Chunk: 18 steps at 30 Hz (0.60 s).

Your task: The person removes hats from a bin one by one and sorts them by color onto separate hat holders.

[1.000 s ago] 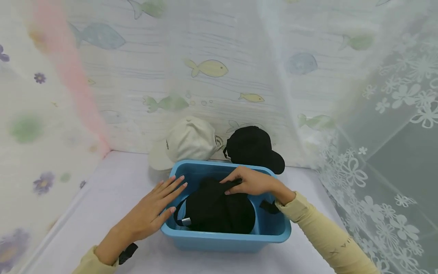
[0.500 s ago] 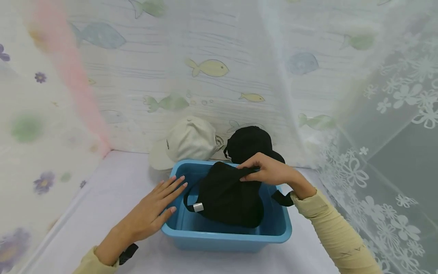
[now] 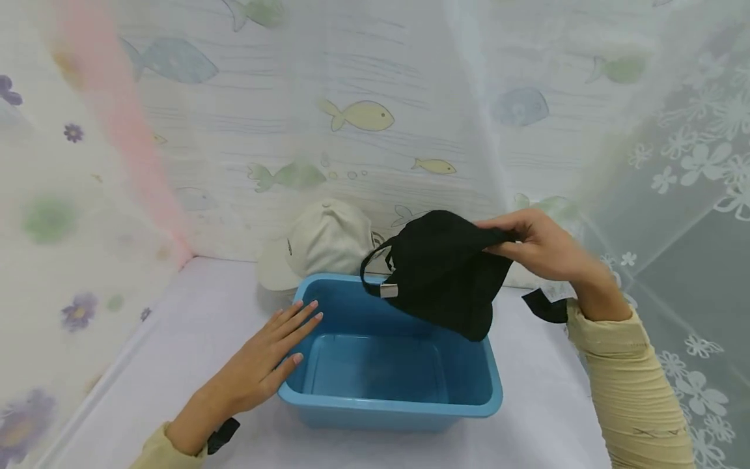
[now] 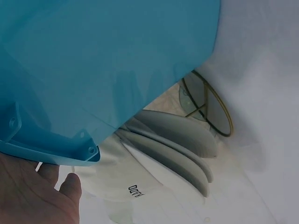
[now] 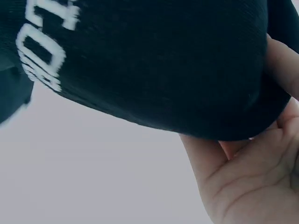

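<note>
My right hand [image 3: 541, 244] pinches a black baseball cap [image 3: 439, 273] at its upper right edge. The cap hangs tilted over the right rear part of the blue plastic tub [image 3: 389, 407], its strap and silver buckle [image 3: 389, 290] toward the left. Up close, white lettering [image 5: 44, 51] runs across the cap in the right wrist view, with fingers and thumb on either side of its edge. With fingers straight, my left hand [image 3: 258, 361] rests on the tub's left rim. From below, the left wrist view has that hand [image 4: 39, 196] at the rim.
Behind the tub sits a cream cap [image 3: 328, 241]; stacked brims [image 4: 163, 154] show under it in the left wrist view, near a round gold-rimmed object [image 4: 208, 102]. A second black cap at the back is mostly hidden. Fish-printed curtain [image 3: 363, 65] hangs behind the white-covered surface [image 3: 193, 312].
My right hand has lifted the black cap out of the tub, up and to the right, baring the tub's floor. The left hand has stayed at the rim.
</note>
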Each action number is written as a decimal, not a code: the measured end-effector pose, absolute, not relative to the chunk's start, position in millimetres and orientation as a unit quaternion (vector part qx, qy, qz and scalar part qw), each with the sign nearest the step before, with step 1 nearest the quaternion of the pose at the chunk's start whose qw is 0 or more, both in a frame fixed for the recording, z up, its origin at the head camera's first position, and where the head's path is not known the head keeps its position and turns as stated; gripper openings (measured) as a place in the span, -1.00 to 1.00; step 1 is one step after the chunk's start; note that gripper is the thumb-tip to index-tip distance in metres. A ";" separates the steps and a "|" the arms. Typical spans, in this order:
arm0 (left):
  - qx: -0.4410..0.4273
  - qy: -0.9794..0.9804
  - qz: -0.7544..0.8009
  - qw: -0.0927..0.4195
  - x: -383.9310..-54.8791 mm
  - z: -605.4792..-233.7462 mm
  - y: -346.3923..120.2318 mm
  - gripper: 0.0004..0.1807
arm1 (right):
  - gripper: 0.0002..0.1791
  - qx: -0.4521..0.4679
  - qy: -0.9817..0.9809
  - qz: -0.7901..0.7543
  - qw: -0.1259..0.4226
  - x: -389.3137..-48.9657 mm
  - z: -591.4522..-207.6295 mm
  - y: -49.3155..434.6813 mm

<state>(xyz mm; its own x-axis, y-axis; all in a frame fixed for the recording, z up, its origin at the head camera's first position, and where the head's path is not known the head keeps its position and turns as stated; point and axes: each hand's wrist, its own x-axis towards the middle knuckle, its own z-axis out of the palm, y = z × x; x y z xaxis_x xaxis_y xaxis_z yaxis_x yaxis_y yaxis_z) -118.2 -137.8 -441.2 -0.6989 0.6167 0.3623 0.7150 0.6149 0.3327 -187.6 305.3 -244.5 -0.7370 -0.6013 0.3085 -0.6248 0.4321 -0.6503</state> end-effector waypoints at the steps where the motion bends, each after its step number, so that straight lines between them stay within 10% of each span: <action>1: -0.373 -0.892 -0.232 0.106 -118.0 -441.7 -138.3 -0.34 | -0.60 0.357 -0.848 0.390 0.025 -191.4 -241.9 308.6; 18: -0.390 -0.881 -0.242 0.117 -118.1 -444.3 -139.8 -0.34 | -0.60 0.273 -0.898 0.334 0.084 -269.0 -266.0 329.2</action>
